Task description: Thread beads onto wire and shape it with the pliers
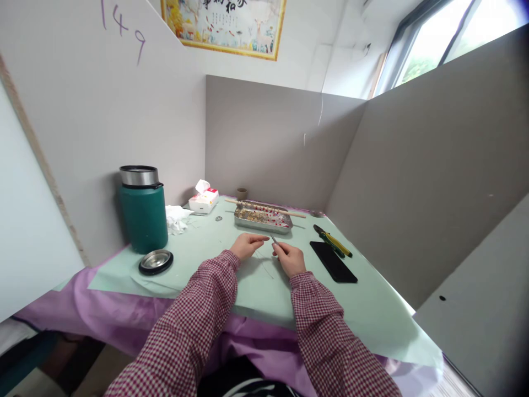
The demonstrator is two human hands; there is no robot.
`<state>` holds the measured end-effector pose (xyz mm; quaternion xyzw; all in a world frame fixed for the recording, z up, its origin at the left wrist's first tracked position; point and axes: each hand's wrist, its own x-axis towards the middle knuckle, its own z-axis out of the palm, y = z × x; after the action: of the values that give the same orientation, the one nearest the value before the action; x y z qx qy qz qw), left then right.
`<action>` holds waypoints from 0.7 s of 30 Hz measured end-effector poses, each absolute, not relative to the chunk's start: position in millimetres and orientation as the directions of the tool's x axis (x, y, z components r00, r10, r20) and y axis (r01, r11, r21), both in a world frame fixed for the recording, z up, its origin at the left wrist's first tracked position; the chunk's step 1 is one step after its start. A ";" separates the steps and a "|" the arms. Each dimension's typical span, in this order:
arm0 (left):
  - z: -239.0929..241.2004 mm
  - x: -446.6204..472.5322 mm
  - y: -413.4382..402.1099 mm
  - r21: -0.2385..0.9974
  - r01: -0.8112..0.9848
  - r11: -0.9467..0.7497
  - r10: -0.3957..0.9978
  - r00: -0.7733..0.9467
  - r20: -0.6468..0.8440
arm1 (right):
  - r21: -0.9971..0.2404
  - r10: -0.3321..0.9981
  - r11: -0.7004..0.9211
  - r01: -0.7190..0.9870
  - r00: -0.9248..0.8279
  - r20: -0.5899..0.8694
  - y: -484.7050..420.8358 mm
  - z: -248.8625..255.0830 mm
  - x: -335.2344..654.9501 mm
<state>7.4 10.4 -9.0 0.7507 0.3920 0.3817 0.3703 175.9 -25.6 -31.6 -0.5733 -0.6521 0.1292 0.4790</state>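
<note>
Both of my hands are over the pale green tabletop, close together near its middle. My left hand (248,246) points to the right, its fingers pressed together in a pinch; whatever lies between them is too small to make out. Held in my right hand (290,260) is a slim metal tool, seemingly tweezers (274,239), with the tip near my left fingertips. A fine thread (265,266) trails on the cloth between and below the hands. Just beyond them is a metal tray (264,225) of small gold, red and clear beads, with a wooden stick (295,214) lying across it.
On the left stand a green thermos (144,218), its lid (156,261), crumpled tissue (177,218) and a tissue pack (204,200). To the right lie a black phone-like slab (333,262) and yellow-green pliers (336,243). Grey partitions (281,143) enclose the table.
</note>
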 end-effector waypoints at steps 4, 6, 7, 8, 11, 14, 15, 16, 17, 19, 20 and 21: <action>-13.2 7.8 15.0 0.810 0.312 -0.496 0.840 0.407 0.358 | -0.681 0.865 0.303 0.667 0.108 0.490 -26.5 -30.6 175.6; -15.2 7.9 16.9 0.793 0.324 -0.516 0.831 0.414 0.371 | -0.659 0.862 0.302 0.689 0.099 0.498 -27.0 -30.6 175.8; -15.9 7.9 17.5 0.784 0.335 -0.522 0.829 0.416 0.374 | -0.644 0.859 0.304 0.702 0.091 0.505 -27.2 -30.9 176.0; -16.4 7.9 17.9 0.773 0.351 -0.528 0.828 0.415 0.377 | -0.628 0.855 0.308 0.715 0.081 0.512 -27.2 -31.4 176.1; -17.1 8.1 18.1 0.737 0.399 -0.546 0.826 0.402 0.394 | -0.587 0.844 0.315 0.746 0.063 0.533 -27.2 -32.6 176.3; -17.1 8.4 17.9 0.743 0.379 -0.552 0.821 0.403 0.405 | -0.596 0.847 0.306 0.742 0.073 0.527 -27.7 -31.5 176.0; -17.0 8.5 17.8 0.756 0.360 -0.547 0.822 0.403 0.402 | -0.608 0.852 0.302 0.734 0.078 0.517 -28.1 -30.6 175.9; -16.9 8.6 17.8 0.770 0.346 -0.536 0.826 0.402 0.395 | -0.621 0.858 0.299 0.724 0.080 0.507 -28.5 -29.5 175.8; -16.7 8.7 17.8 0.782 0.339 -0.523 0.833 0.397 0.385 | -0.631 0.864 0.299 0.715 0.077 0.497 -29.0 -28.5 175.8; -16.6 8.6 18.0 0.796 0.340 -0.500 0.848 0.377 0.372 | -0.641 0.872 0.309 0.703 0.060 0.485 -29.9 -26.7 175.9; -16.6 8.5 18.2 0.798 0.342 -0.496 0.852 0.369 0.372 | -0.643 0.873 0.316 0.698 0.051 0.485 -30.3 -26.2 176.0; -16.8 8.3 18.5 0.799 0.341 -0.495 0.854 0.363 0.374 | -0.643 0.874 0.323 0.694 0.043 0.485 -30.5 -26.0 176.0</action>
<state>8.3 18.5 -16.8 0.7631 0.3915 0.4065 0.3149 176.0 -30.5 -26.0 -0.5728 -0.6842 0.1021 0.4396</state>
